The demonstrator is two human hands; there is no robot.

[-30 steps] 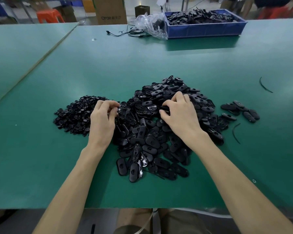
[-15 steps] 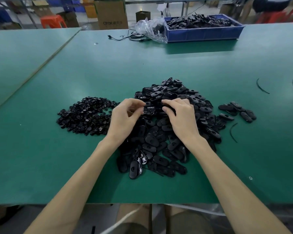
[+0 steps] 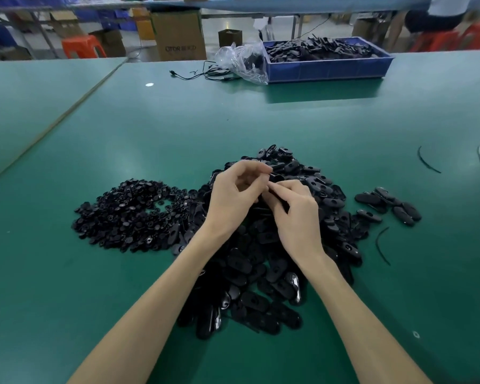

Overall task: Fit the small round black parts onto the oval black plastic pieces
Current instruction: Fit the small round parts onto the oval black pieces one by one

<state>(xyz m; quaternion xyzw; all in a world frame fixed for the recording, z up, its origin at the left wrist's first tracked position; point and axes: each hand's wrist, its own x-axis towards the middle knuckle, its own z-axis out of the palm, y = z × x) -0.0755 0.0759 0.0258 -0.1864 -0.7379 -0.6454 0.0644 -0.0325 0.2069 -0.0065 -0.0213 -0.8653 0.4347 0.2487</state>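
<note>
I see the left hand (image 3: 236,195) and right hand (image 3: 295,217) meeting above the heap of oval pieces (image 3: 261,268) on the green worktop (image 3: 233,120). The right hand's fingers curl round one oval piece (image 3: 275,194). The left hand pinches at it, but I cannot tell whether it holds a round part. The pile of round parts (image 3: 133,214) lies just left of the heap.

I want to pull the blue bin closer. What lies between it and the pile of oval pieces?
In the head view, only bare green table lies between the blue bin and the pile of oval pieces.
</note>
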